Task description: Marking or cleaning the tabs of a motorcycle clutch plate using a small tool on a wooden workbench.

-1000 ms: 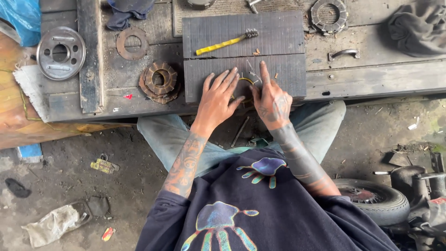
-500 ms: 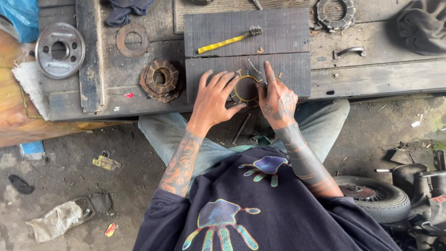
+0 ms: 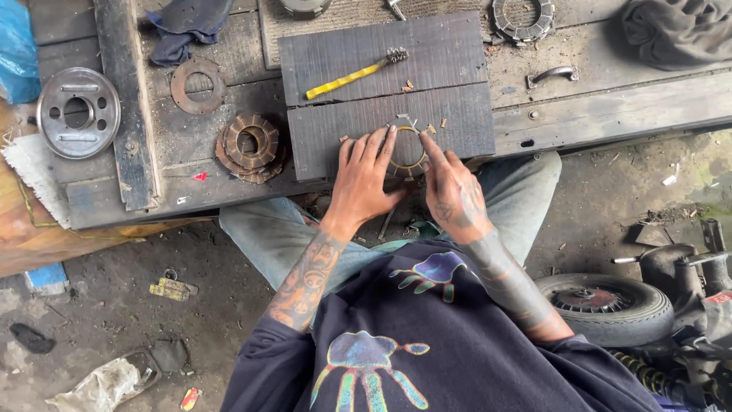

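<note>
Workbench [image 3: 610,114]: my left hand [image 3: 362,179] and right hand [image 3: 454,191] press flat, unclenched, on ring [image 3: 404,149]; I judge it thin, stiff, light, best pinched at rim.

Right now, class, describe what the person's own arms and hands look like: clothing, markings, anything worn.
Both hands are bare, no gloves. The left hand and right hand continue into forearms covered in dark tattoos. Dark navy sleeves are pushed up near the elbows.

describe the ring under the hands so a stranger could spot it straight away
On the wooden workbench lie two dark ribbed boards; take the nearer board. At its front edge, between the left hand and right hand, lies a thin brass-coloured ring, single and flat, unlike the rusty stacked discs further left.
</note>
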